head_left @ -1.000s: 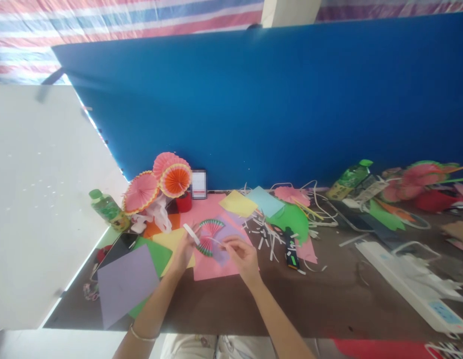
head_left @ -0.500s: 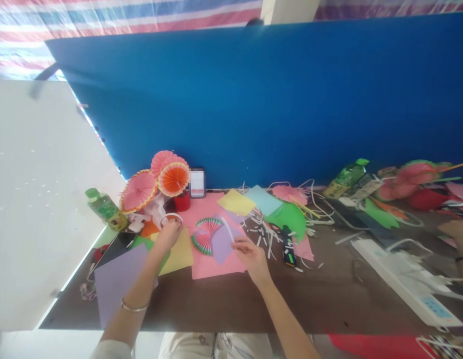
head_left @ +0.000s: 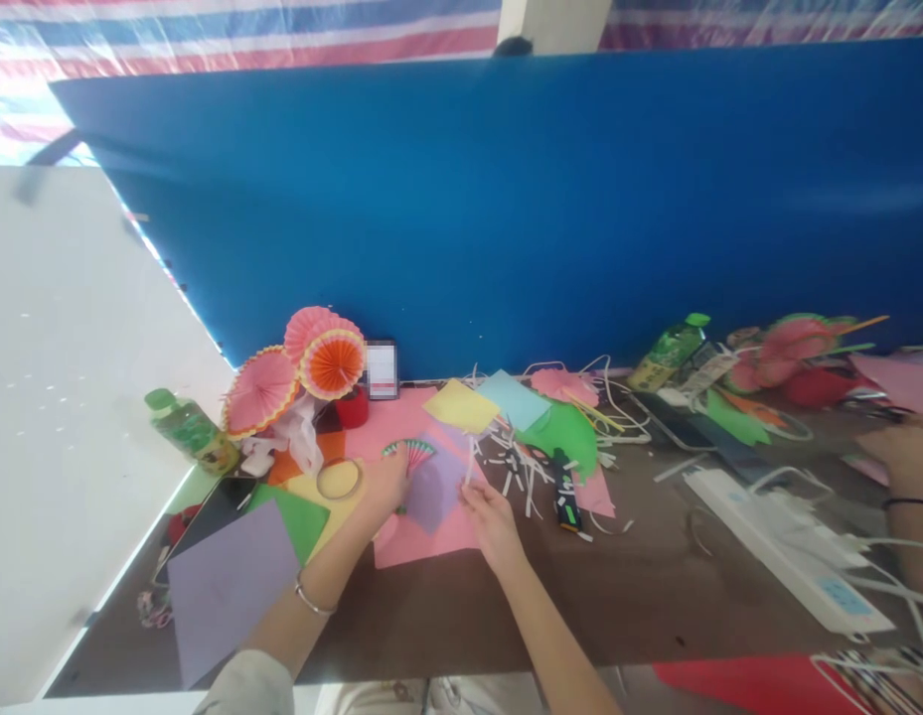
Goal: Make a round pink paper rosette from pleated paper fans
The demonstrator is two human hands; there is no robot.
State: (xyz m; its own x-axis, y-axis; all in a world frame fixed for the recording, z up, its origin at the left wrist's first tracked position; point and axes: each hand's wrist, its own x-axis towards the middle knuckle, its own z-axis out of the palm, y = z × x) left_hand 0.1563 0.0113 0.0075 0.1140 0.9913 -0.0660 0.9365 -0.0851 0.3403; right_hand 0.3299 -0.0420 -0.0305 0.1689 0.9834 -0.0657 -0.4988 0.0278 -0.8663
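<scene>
Paper-thin and floppy, the pleated pink fan (head_left: 410, 455) sits mid-frame on the counter (head_left: 640, 586), left hand (head_left: 386, 484) flat on it, fingers spread, right hand (head_left: 492, 516) pinching a white strip (head_left: 469, 462), so I'd hold the fan by its folded base.

Head view. Left hand (head_left: 386, 484) and right hand (head_left: 489, 514) both bare: no gloves, no rings that can be made out. Both forearms bare. Left wrist carries a thin bangle (head_left: 312, 598), silvery, plain, single loop. Light grey sleeve (head_left: 244, 687) covers the left arm at the elbow, near the bottom edge. Right arm shows no sleeve or wristwear. At the bottom edge, light clothing (head_left: 401, 693), possibly printed; too blurred to tell.
</scene>
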